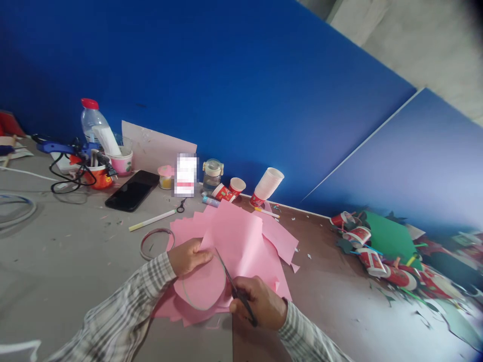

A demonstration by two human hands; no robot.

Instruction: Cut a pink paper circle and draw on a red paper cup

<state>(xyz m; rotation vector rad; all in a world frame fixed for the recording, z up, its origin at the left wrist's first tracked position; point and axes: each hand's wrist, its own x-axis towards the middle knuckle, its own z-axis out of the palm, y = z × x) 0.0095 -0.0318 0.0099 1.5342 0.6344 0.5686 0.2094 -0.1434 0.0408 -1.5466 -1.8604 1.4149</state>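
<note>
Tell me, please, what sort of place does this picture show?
Probably a handicraft workspace, though whether in a school or a workshop I cannot tell. The right hand holds scissors at pink paper, and paper cups are stacked by the blue partition.

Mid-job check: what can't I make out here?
All in the head view:
Black-handled scissors: finger loops partly covered by the right hand.
Lower pink paper sheets: partly covered by the curled top sheet.
White upright rectangle: pixelation masks its content.
White bent strip: cut off by the left edge.
</note>
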